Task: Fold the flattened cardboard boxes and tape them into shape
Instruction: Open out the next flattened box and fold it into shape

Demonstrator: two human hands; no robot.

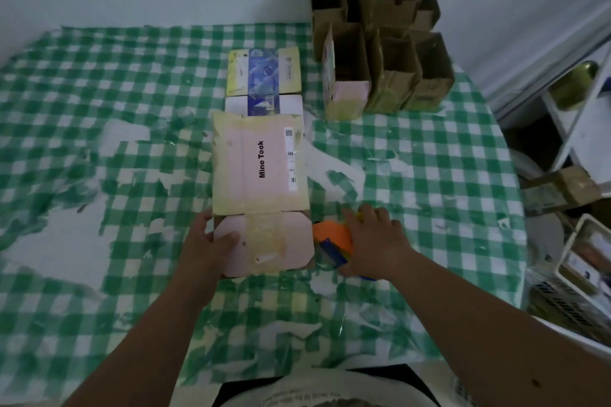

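Note:
A pink and yellow cardboard box (261, 168) printed "Mine Took" lies on the checked table in front of me, its near end flaps (267, 241) folded shut toward me. My left hand (208, 241) presses on the left flap and grips the box's near left corner. My right hand (373, 238) rests on an orange and blue tape dispenser (332, 239) that sits on the table just right of the box. Beyond the box lies a flat blue, yellow and white carton (264, 79).
Several folded brown boxes (383, 43) stand open at the back right of the table. The green checked tablecloth (429, 158) is torn and patchy. Off the right edge are a white basket (582, 261), a brown box (562, 192) and shelving.

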